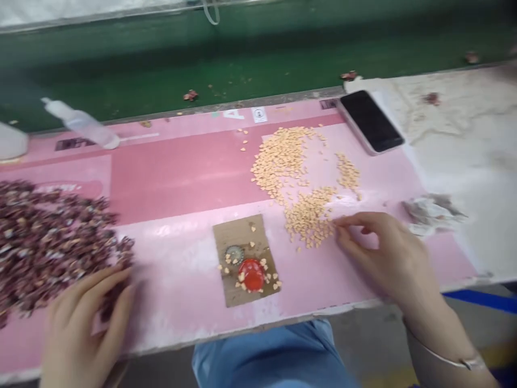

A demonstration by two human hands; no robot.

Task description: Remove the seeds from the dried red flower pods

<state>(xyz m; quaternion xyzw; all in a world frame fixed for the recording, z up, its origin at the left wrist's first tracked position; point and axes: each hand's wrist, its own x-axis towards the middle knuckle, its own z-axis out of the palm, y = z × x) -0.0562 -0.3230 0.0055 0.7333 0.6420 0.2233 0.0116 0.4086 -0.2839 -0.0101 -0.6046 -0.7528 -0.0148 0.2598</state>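
My left hand point(86, 323) rests at the lower left, blurred, against the edge of a large heap of small maroon pieces point(52, 242). A few dark pieces lie by its fingers, and I cannot tell whether it holds any. My right hand point(383, 253) reaches in from the lower right, its fingertips at the edge of a spread of small pale orange heart-shaped pieces point(283, 161). Between my hands lies a brown cardboard square point(246, 231) bearing a red cap point(252, 275), a metal bottle cap point(235, 255) and scattered orange pieces.
All this lies on a pink work surface point(181, 178). A black phone point(369, 121) and a plastic squeeze bottle point(81, 123) lie near its far edge. Crumpled tissue point(432, 213) and a stained white cloth point(456, 108) are at right. A green belt point(242, 70) runs behind.
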